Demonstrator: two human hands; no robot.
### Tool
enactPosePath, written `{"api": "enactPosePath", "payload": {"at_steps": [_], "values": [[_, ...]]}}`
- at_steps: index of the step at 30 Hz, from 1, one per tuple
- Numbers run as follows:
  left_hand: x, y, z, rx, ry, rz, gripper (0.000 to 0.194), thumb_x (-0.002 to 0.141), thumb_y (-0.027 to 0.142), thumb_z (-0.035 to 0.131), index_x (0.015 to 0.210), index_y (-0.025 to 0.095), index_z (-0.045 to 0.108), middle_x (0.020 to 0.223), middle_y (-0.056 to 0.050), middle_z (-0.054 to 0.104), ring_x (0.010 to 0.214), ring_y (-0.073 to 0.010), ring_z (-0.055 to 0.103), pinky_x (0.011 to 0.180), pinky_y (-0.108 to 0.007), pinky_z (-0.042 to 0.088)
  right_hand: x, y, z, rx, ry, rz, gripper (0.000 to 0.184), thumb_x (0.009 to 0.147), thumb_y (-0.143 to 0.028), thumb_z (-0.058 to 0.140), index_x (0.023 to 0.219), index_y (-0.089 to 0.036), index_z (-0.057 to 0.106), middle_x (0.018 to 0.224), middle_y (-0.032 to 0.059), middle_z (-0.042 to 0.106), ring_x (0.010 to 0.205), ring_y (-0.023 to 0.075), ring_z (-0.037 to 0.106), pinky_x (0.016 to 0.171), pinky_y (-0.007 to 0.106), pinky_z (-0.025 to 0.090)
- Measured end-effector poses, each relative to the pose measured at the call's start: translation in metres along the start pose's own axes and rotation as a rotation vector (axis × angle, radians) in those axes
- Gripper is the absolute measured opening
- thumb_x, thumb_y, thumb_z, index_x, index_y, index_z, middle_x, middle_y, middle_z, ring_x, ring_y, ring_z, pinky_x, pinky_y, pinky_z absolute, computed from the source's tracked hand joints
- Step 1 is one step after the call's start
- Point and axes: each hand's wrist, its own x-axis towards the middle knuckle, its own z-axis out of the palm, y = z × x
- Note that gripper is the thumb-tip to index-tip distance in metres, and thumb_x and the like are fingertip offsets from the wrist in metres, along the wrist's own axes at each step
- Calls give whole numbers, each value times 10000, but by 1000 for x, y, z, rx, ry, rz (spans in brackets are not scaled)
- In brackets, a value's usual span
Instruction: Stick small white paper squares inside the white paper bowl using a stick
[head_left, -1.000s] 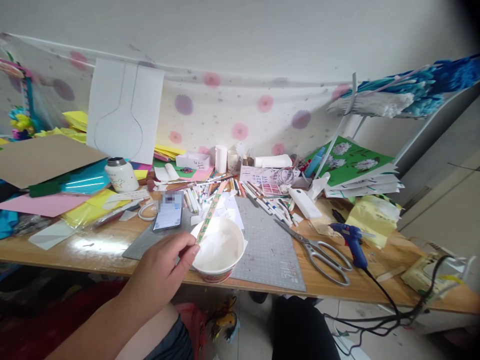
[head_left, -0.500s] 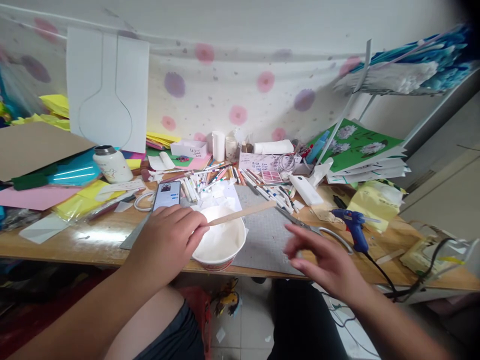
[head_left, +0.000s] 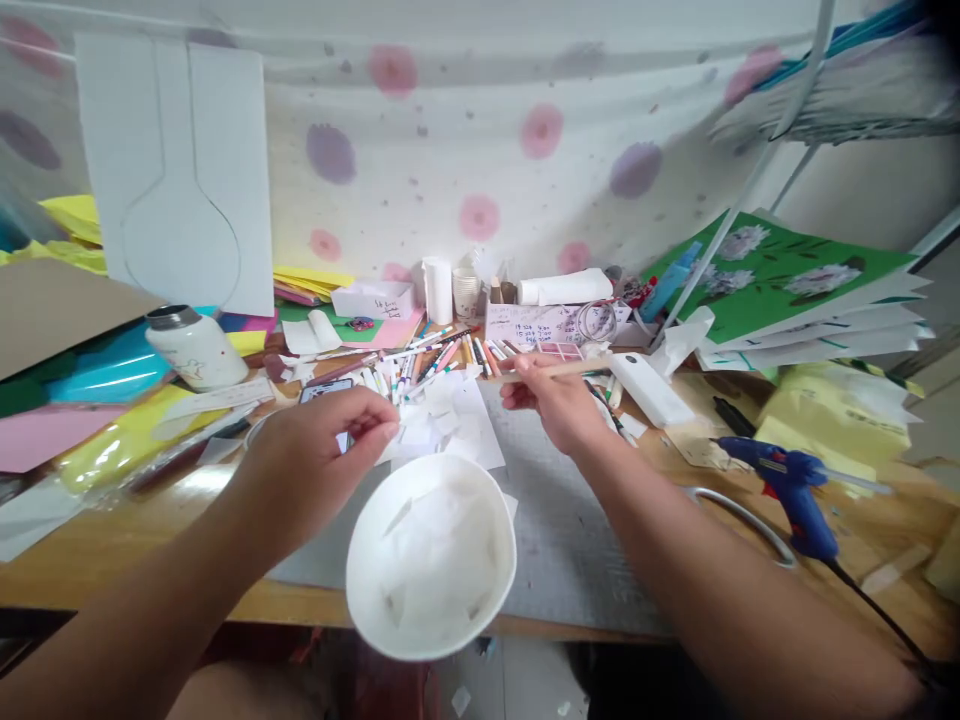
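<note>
My right hand [head_left: 559, 400] is closed around a flat wooden stick [head_left: 574, 369], held roughly level above the markers. To the left, my left hand [head_left: 322, 450] is loosely curled and holds nothing I can see; a gap shows between thumb and fingers. Between my forearms, at the table's front edge, is a white paper bowl [head_left: 431, 640], tilted toward me with white paper scraps [head_left: 435, 525] inside. More torn white paper [head_left: 450, 420] lies just behind the bowl. A phone [head_left: 319, 390] is partly hidden behind my left hand.
Many markers [head_left: 420, 365] are spread across the middle. A blue glue gun [head_left: 787, 480] and scissors with a grey handle [head_left: 750, 520] lie right. A white bottle [head_left: 196, 350] and a board with a vase outline [head_left: 180, 200] stand left. Painted green sheets [head_left: 795, 270] are back right.
The wooden stick has passed from my left hand to my right, which moved up and left. The bowl appears nearer and tilted toward me, its paper scraps now visible. The view has shifted closer.
</note>
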Motion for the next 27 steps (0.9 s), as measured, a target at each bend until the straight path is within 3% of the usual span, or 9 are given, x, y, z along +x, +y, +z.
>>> {"api": "enactPosePath", "payload": {"at_steps": [3, 7, 10, 13, 16, 18, 22, 27], "values": [[4, -20, 8, -103, -52, -197, 204, 780, 434, 602, 750, 262, 707, 699, 8, 732, 594, -196, 639, 548, -301, 448, -9, 38, 1, -80, -59, 14, 319, 1038, -415, 612, 1221, -159, 658, 1069, 60, 728, 850, 178, 725, 755, 364, 630], [5, -32, 17, -307, -70, -352, 224, 782, 441, 618, 822, 239, 708, 675, -5, 729, 574, -191, 655, 465, -260, 452, -21, 59, 13, -264, -207, -33, 284, 1038, -376, 621, 1229, -171, 667, 1104, 64, 732, 875, 181, 726, 791, 376, 631], [3, -37, 23, -363, -126, -332, 207, 810, 420, 636, 818, 230, 720, 671, -7, 738, 613, -186, 678, 520, -253, 498, -20, 58, 16, -413, -299, -90, 248, 1037, -363, 621, 1178, -169, 686, 1104, 62, 737, 919, 191, 728, 841, 401, 621], [1, -37, 24, -435, -155, -346, 204, 804, 419, 643, 803, 227, 712, 672, -4, 729, 623, -179, 674, 550, -253, 520, -16, 52, 16, -554, -391, -143, 247, 953, -379, 734, 1105, -186, 725, 1108, 92, 763, 1019, 241, 714, 933, 443, 579], [-3, -27, 20, -481, -238, -378, 235, 806, 444, 627, 768, 216, 672, 599, 21, 644, 517, -147, 583, 492, -240, 472, -15, 46, 19, -674, -473, -160, 348, 832, -354, 858, 1111, -180, 743, 1052, 125, 780, 1024, 287, 694, 927, 452, 559], [-5, -18, 16, -470, -337, -391, 273, 844, 473, 606, 768, 213, 640, 538, 55, 533, 479, -124, 495, 468, -223, 405, -16, 43, 22, -736, -505, -154, 315, 873, -355, 818, 1112, -168, 731, 1042, 102, 764, 1024, 275, 693, 931, 467, 559], [-11, -9, 18, -465, -532, -397, 297, 843, 518, 609, 824, 223, 596, 548, 84, 434, 506, -119, 416, 466, -208, 307, -18, 42, 28, -784, -509, -103, 255, 1005, -354, 668, 1182, -172, 686, 1217, 82, 708, 1066, 236, 701, 934, 464, 591], [-13, -5, 27, -544, -565, -421, 204, 839, 428, 582, 870, 232, 535, 567, 96, 456, 507, -114, 408, 489, -214, 287, -18, 44, 23, -668, -386, 21, 281, 1015, -339, 657, 1252, -187, 665, 1282, 96, 690, 1070, 233, 705, 917, 448, 610]]}}
